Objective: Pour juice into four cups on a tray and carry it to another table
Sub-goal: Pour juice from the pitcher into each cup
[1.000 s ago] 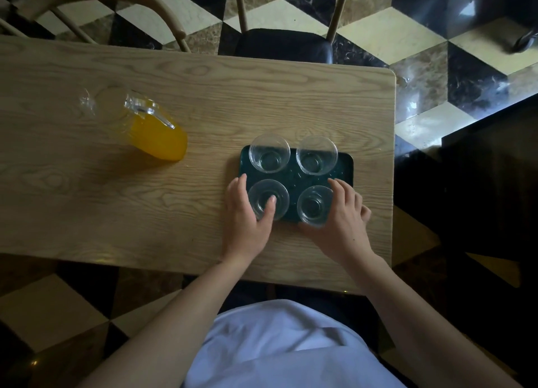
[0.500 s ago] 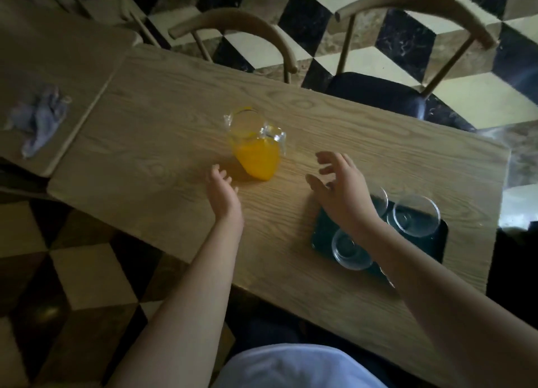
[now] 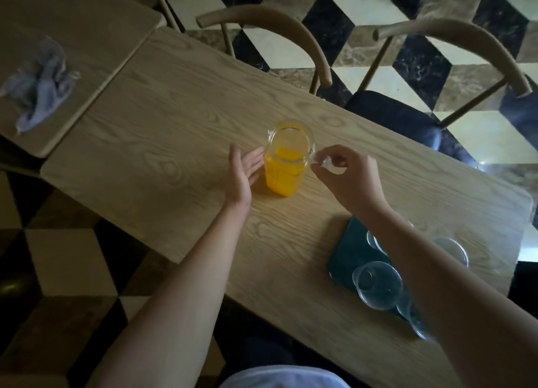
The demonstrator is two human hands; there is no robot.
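Your right hand (image 3: pixel 346 175) has its fingers curled, the thumb and fingertips pinching the clear handle (image 3: pixel 321 163) of the glass juice pitcher (image 3: pixel 286 162). Your left hand (image 3: pixel 243 173) stands on edge with its fingers straight and together, the fingertips touching the pitcher's left side. The pitcher stands upright on the wooden table (image 3: pixel 174 143), with orange juice filling most of it. Your right forearm crosses above a dark green tray (image 3: pixel 348 250) near the table's right end, well apart from the pitcher. Clear empty cups sit on the tray; one cup (image 3: pixel 377 284) shows fully, another cup rim (image 3: pixel 454 249) shows past the arm, and the rest are partly hidden. A second table (image 3: pixel 96 23) butts against the left end, with a crumpled grey cloth (image 3: pixel 40 86) on it. Two curved-back chairs (image 3: pixel 279 26) stand on the far side, on a checkered floor (image 3: pixel 67 259).
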